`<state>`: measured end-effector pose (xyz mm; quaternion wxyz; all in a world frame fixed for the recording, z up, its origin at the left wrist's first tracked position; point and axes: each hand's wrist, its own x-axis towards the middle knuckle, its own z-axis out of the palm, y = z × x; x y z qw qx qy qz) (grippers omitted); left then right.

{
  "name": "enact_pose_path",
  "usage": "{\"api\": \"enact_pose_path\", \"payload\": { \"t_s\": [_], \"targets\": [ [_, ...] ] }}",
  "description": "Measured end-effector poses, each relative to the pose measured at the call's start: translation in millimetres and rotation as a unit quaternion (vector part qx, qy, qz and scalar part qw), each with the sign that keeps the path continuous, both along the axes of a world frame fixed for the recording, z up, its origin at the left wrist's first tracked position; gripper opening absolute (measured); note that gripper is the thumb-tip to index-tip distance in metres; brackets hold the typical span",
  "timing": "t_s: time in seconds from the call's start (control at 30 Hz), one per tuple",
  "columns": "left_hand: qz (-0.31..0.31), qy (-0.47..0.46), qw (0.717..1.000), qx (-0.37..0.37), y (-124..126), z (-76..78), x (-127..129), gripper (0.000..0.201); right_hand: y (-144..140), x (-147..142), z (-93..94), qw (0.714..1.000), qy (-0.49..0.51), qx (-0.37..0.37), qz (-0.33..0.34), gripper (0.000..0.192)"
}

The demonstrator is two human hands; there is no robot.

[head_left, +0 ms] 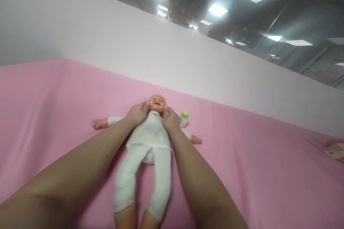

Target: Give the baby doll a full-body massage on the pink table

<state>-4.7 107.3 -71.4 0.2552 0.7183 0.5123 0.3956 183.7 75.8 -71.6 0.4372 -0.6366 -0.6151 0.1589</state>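
Note:
A baby doll (pixel 149 132) with a white cloth body and hard plastic head, hands and legs lies on its back, head at the far end. My left hand (pixel 138 112) is at the left side of its head, thumb against the cheek. On the other side my right hand (pixel 170 117) has its thumb at the opposite cheek. Both hands hold the head between them; their other fingers are mostly hidden. Just right of my right hand is a small whitish bottle (pixel 184 118) with a green cap, partly covered by that hand.
Beneath the doll spreads a pink sheet (pixel 215 157) with soft folds. A white panel (pixel 172 57) rises along the far edge. At the right edge lies a beige-pink item (pixel 335 149) that I cannot make out. Bright ceiling lights show above the panel.

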Motion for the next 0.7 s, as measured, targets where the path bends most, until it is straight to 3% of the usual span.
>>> {"api": "enact_pose_path", "payload": {
  "t_s": [0.33, 0.7],
  "targets": [
    [-0.011, 0.06, 0.998, -0.017, -10.7, 10.2, -0.4, 0.055, -5.5, -5.1, 11.8, 0.998, -0.031, -0.042, -0.016, 0.064],
    [-0.009, 0.053, 0.998, -0.012, -7.5, 9.1, -2.0, 0.055, -5.4, -2.3, 11.0, 0.998, -0.068, -0.013, 0.007, 0.042]
  ]
}}
